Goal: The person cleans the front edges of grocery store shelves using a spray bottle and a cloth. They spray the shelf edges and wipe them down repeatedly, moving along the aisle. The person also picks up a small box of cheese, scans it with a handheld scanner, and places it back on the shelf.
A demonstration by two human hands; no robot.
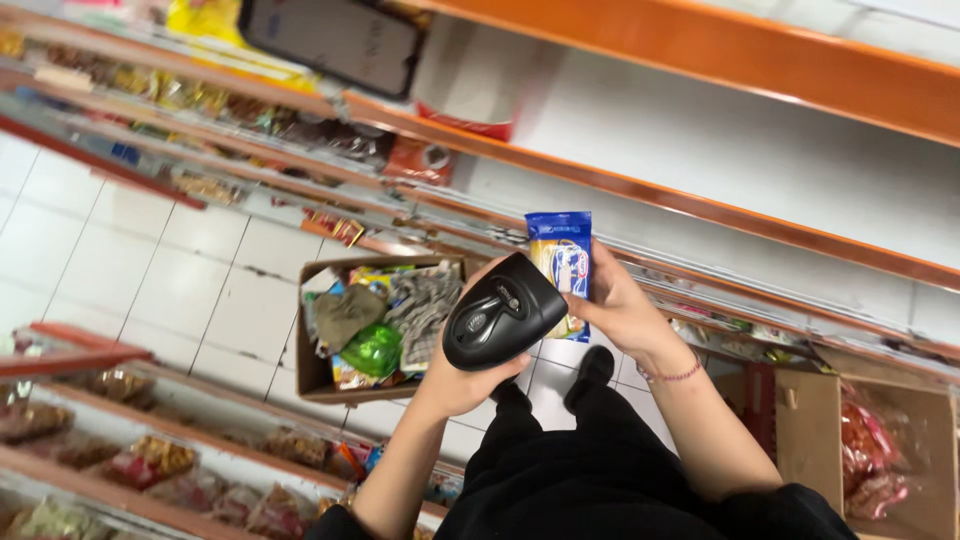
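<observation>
scanner [500, 315]: black, glossy. packet [562, 262]: blue top, yellow and white print below. shelves [700, 45]: orange edges, white boards. floor [180, 280]: white tiles, dark grout. box [318, 370]: brown cardboard, holding green, grey and yellow packs. bracelet [675, 375]: pink beads. trousers [590, 470]: black.

The scanner [497, 318] looks like moulded black plastic, smooth with a dull sheen on its top; the snack packet [562, 262] is glossy blue and yellow film, slightly crinkled; the cardboard box [318, 372] on the floor is matt brown board, holding shiny foil wrappers; the floor tiles [150, 270] are smooth white ceramic with a faint gloss; the shelf edges [700, 45] look like orange painted metal, smooth; the trousers [590, 470] are matt black cloth; the bracelet [672, 376] is a thin pink cord.
</observation>
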